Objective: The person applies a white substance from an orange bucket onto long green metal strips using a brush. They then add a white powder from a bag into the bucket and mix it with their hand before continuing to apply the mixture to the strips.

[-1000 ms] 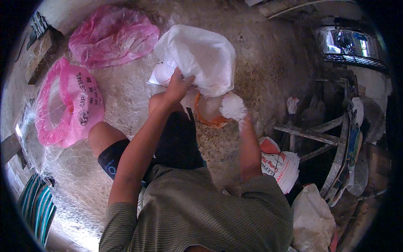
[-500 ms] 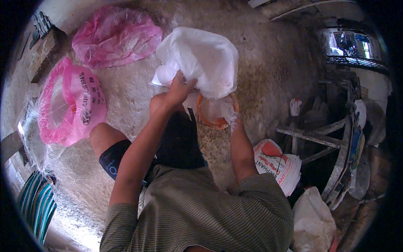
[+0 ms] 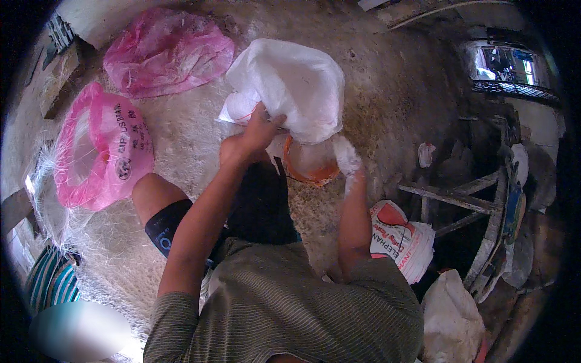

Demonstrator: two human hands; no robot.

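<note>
My left hand (image 3: 261,128) is closed on the near left edge of a white plastic sack (image 3: 257,66), pinching its folded side. The sack lies with its wide mouth open, and pale material shows inside. Against the sack's near edge stands an orange bucket (image 3: 315,180) with whitish contents. Beside the bucket's right rim is my right hand (image 3: 347,157), coated in white powder up to the wrist. Its fingers point toward the sack's lower right corner and blend into the powder, so their grip is unclear.
A pink sack (image 3: 103,145) with pale fibres stands at left; another pink sack (image 3: 166,54) lies behind it. On the right are a printed white bag (image 3: 402,242), a dusty wooden frame (image 3: 490,206) and a whitish sack (image 3: 451,314). Striped cloth (image 3: 51,275) is at lower left.
My right hand has moved from inside the bucket's right side to just outside its rim. My left hand keeps its grip on the white sack. A blurred patch now appears at lower left.
</note>
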